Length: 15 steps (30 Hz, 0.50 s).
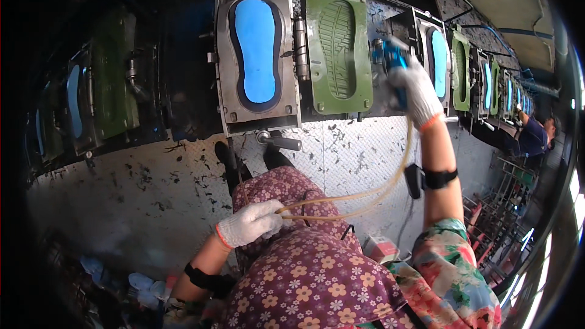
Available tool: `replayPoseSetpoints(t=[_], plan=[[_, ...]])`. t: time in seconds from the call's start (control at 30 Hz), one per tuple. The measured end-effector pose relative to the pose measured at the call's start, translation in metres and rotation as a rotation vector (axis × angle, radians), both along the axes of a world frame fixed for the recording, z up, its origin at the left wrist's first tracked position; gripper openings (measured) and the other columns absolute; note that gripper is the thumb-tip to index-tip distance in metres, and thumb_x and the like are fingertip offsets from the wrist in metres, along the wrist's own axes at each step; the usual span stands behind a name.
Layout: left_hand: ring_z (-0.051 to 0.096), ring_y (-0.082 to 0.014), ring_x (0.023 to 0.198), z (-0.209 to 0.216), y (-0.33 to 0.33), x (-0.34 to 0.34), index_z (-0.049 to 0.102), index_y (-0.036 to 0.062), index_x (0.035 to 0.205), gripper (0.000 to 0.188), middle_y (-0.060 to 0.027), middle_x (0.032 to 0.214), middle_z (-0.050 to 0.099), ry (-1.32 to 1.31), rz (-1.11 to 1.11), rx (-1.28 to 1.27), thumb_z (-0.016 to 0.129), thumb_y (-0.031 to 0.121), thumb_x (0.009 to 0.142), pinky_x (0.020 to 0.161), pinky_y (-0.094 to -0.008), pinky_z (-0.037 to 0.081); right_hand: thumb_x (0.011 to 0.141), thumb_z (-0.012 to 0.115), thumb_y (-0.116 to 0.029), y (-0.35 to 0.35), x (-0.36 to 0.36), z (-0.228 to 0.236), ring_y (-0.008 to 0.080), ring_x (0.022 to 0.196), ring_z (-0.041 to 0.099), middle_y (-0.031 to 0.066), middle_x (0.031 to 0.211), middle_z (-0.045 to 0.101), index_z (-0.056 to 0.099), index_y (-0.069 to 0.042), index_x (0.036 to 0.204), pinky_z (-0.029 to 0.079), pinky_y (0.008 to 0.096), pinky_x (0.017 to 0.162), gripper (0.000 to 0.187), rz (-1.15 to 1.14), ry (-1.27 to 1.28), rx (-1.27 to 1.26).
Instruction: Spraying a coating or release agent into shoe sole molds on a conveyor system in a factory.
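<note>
"What's at the far left?"

"A dim, dark green plate (113, 73). Then pale floor (183, 176) with a raised tread pattern, strewn with dark scraps."

"Next?"

"A squared, scuffed grey metal frame (226, 85), with a smooth blue sole-shaped piece (259, 55) lying in it. Below, the left hand (251, 224), in a white knitted glove with an orange edge, curls around a thin amber hose (329, 199)."

"Where does that run?"

"In two strands past the flowered apron (311, 280), rising toward the other hand. Above it, a lighter green plate (315, 88) has a ribbed, sole-shaped hollow."

"And the right hand?"

"The right hand (419, 88), gloved likewise, grips a blue tool (395, 58) between that plate and the next metal mould (422, 55). The tool is blurred; I can't tell its exact shape. Far right, a co-worker (536, 140) wears dark blue."
</note>
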<state>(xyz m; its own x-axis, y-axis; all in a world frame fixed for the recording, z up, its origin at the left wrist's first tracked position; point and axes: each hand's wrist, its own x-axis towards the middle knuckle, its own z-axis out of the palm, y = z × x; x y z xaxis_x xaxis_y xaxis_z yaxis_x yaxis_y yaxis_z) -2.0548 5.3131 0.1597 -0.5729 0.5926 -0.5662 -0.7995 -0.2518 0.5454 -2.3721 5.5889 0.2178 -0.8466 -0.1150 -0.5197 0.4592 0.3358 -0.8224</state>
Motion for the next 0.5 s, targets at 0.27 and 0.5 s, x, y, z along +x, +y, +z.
replayPoseSetpoints(t=[0.27, 0.5], plan=[[0.065, -0.0229, 0.102, 0.006, 0.064, -0.009, 0.063, 0.0017, 0.122, 0.027, -0.0103, 0.113, 0.069, 0.600, -0.202, -0.660, 0.059, 0.013, 0.098, 0.092, -0.0385, 0.052, 0.082, 0.062, 0.001, 0.012, -0.048, 0.023, 0.0211, 0.086, 0.071, 0.0154, 0.111, 0.067, 0.051, 0.000, 0.137, 0.059, 0.0256, 0.060, 0.056, -0.350, 0.452, -0.764], [0.064, -0.0382, 0.116, 0.019, 0.064, -0.150, 0.064, 0.0064, 0.127, 0.034, -0.0190, 0.125, 0.066, 1.017, 0.017, -1.397, 0.061, 0.018, 0.095, 0.100, -0.0457, 0.052, 0.074, 0.073, -0.004, 0.071, 0.094, -0.008, 0.0302, 0.113, 0.069, 0.0136, 0.132, 0.064, 0.046, -0.001, 0.148, 0.061, 0.0246, 0.058, 0.078, -0.320, -0.291, -1.429]])
